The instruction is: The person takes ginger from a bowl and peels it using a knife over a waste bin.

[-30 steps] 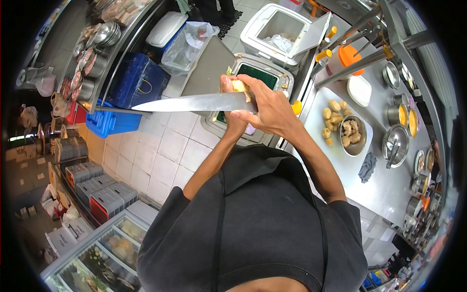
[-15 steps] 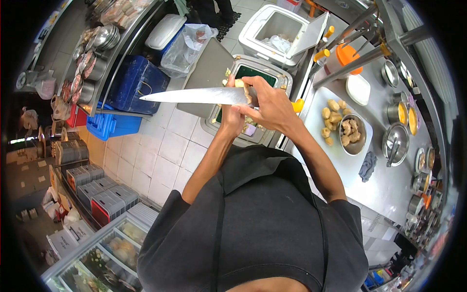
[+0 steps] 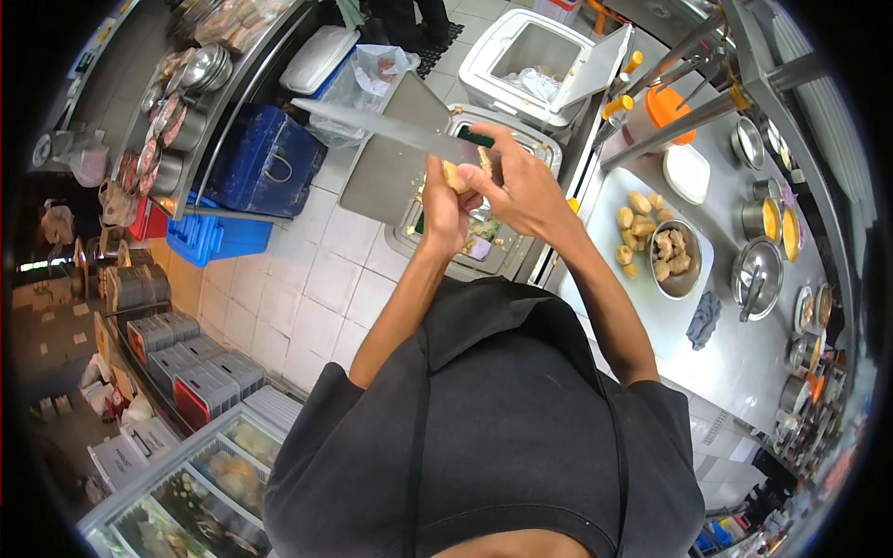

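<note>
My left hand [image 3: 446,216] is closed around a pale yellow piece of ginger [image 3: 454,177]. A large knife [image 3: 395,132] is gripped in my right hand [image 3: 526,193], its blade pointing to the upper left and blurred. A strip of peel shows by my right fingers, close to the blade. Below both hands is an open waste bin [image 3: 528,139] with scraps inside. On the white cutting board [image 3: 595,288] to the right lie several peeled ginger pieces [image 3: 638,225], beside a metal bowl [image 3: 686,279] of brown, knobbly ginger.
A grey lid [image 3: 381,177] stands open left of the bin. Beyond it is a white bin [image 3: 484,60] with a plastic bag inside. The steel counter [image 3: 735,372] on the right carries a metal bowl with a ladle [image 3: 753,290] and a grey cloth [image 3: 704,319].
The knife blade has swung from nearly level to tilted, its tip now higher. My right hand has turned and moved slightly right, and the ginger shows more in my left hand.
</note>
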The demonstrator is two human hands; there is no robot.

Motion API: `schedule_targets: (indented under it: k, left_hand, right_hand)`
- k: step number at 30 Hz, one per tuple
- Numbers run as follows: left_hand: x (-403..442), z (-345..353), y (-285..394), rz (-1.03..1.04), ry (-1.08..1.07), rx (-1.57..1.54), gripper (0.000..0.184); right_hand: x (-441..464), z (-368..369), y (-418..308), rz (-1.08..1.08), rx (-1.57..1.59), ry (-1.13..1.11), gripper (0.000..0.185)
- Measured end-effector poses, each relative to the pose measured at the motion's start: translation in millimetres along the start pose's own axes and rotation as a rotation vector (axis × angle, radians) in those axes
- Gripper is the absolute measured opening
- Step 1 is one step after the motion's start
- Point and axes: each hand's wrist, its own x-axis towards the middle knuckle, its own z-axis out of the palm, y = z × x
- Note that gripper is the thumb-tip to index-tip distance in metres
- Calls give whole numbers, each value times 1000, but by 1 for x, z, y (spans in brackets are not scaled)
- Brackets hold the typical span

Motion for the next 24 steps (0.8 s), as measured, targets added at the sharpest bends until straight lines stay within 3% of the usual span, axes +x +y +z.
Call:
schedule_targets:
  k: [1, 3, 6, 8, 9, 11, 15, 17, 20, 24]
  left_hand:
    - [1, -1, 4, -142, -36, -165, 46]
    - [1, 3, 9, -173, 22, -135, 50]
    - [-3, -11, 0, -210, -90, -60, 53]
    - [-10, -16, -8, -194, -78, -199, 57]
    - [-12, -20, -13, -197, -79, -199, 57]
    - [-15, -28, -20, -181, -27, -147, 60]
    - [-23, -34, -22, -80, 13, -148, 55]
    - [-18, -40, -19, -141, -36, -263, 53]
    - [-14, -38, -20, -221, -27, -358, 50]
    - [-15, -17, -11, -221, 112, -293, 54]
  right_hand:
    - [0, -2, 0, 63, 68, 0, 61]
    - [0, -3, 8, 70, 109, -25, 62]
    - [1, -2, 24, -109, 52, 89, 59]
    - [4, -5, 28, 78, 236, -92, 64]
    - [4, -5, 27, 80, 236, -91, 64]
    - [7, -5, 22, 335, 119, -134, 64]
    - [8, 2, 16, 316, 135, -25, 78]
    - [6, 3, 12, 182, -15, 70, 80]
    - [3, 2, 6, 106, -169, -123, 78]
    - [-22, 22, 5, -22, -267, -89, 76]
